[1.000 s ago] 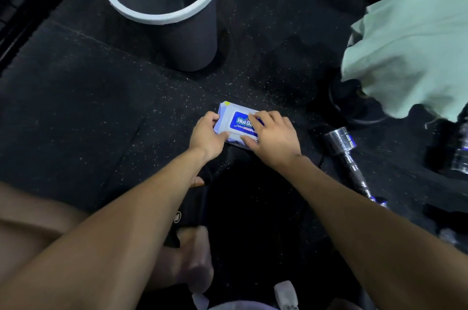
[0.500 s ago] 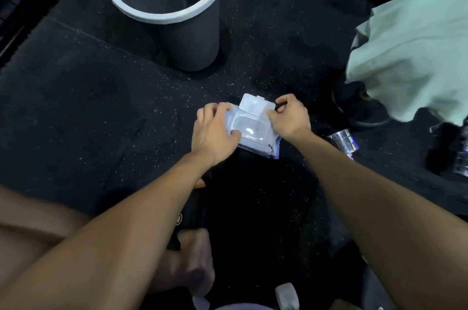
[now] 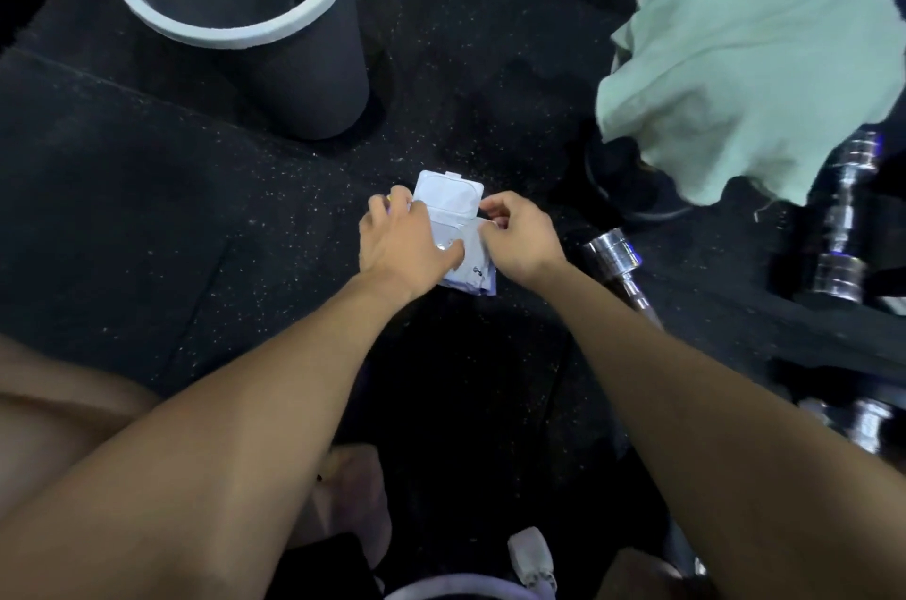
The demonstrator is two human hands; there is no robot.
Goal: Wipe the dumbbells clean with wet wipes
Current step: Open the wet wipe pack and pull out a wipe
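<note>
Head view: on the black floor (image 3: 147,217), the left hand (image 3: 402,246) grips the wet-wipe pack (image 3: 453,231), thumb pressing its face; the right hand (image 3: 519,231) pinches its right edge beside the raised lid (image 3: 447,193). Chrome dumbbells (image 3: 620,263) lie right; a bucket (image 3: 255,11) stands beyond.

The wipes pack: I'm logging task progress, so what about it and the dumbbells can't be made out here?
Head view:
- wipes pack: opening covered by left hand and right hand; whether a wipe is pulled is unclear.
- near dumbbell: handle hidden behind the right forearm.
- far dumbbell: top under green cloth.
</note>
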